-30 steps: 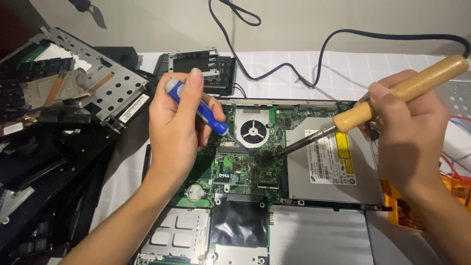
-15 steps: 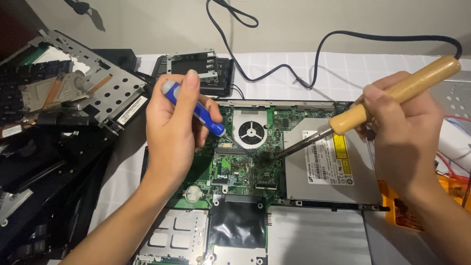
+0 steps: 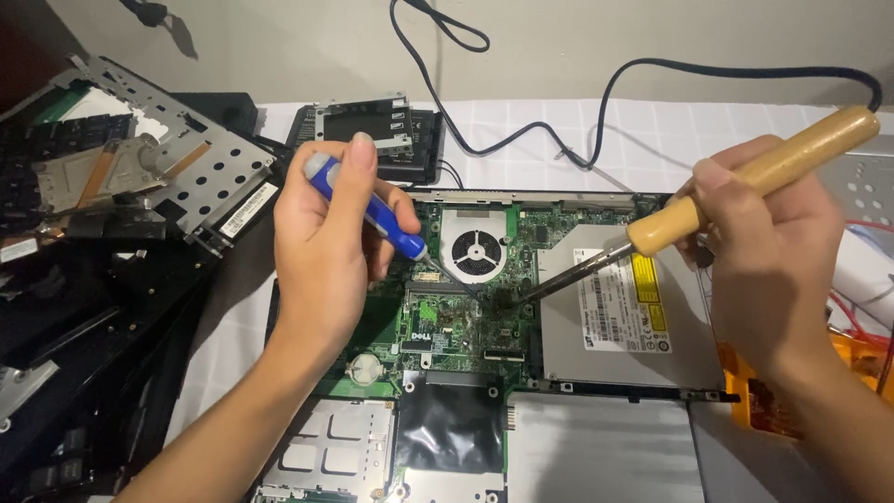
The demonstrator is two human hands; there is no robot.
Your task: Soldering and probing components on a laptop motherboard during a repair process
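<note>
A: Surface?
B: White cloth [image 3: 577, 126] on table, plain wall behind, black cable [image 3: 652, 70].
A: Hands?
B: Left hand [image 3: 326, 242] clamped on blue screwdriver [image 3: 368, 205], right hand [image 3: 773, 251] gripping soldering iron [image 3: 745, 182]; tips over green circuit board [image 3: 466, 326], ctr.

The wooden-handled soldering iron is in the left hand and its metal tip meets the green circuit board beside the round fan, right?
Not quite: the head view shows the wooden-handled soldering iron in the right hand. Its tip does meet the green circuit board beside the round fan.

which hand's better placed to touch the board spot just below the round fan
Either, narrowly the right hand: its soldering iron tip already rests there on the green board.
</note>
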